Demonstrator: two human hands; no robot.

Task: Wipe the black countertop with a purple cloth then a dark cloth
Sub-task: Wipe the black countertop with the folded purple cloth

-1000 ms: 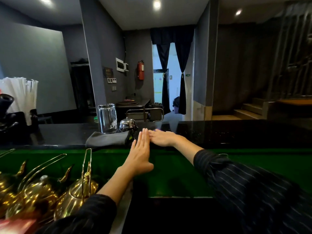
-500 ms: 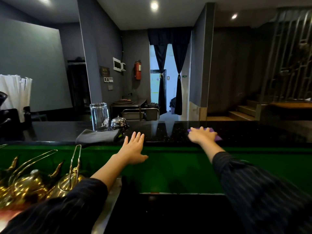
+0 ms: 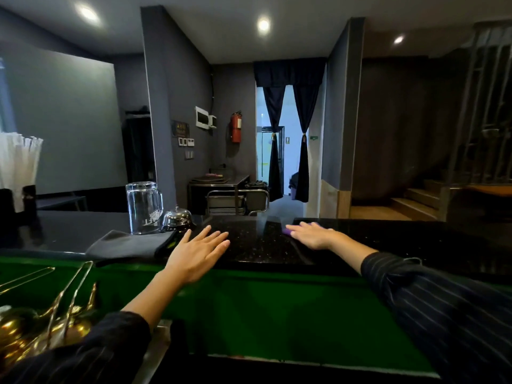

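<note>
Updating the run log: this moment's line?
right hand flat on purple cloth | left hand open | dark cloth lying on countertop

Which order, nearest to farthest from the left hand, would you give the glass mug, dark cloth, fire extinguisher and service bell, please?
From the left hand:
1. dark cloth, just left of it on the counter.
2. service bell, behind the cloth.
3. glass mug, left of the bell.
4. fire extinguisher, on the far wall.

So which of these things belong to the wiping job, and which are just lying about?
In the job: countertop, purple cloth under the right hand, dark cloth beside the left hand.
Lying about: glass mug, bell, straws, brass pots.
</note>
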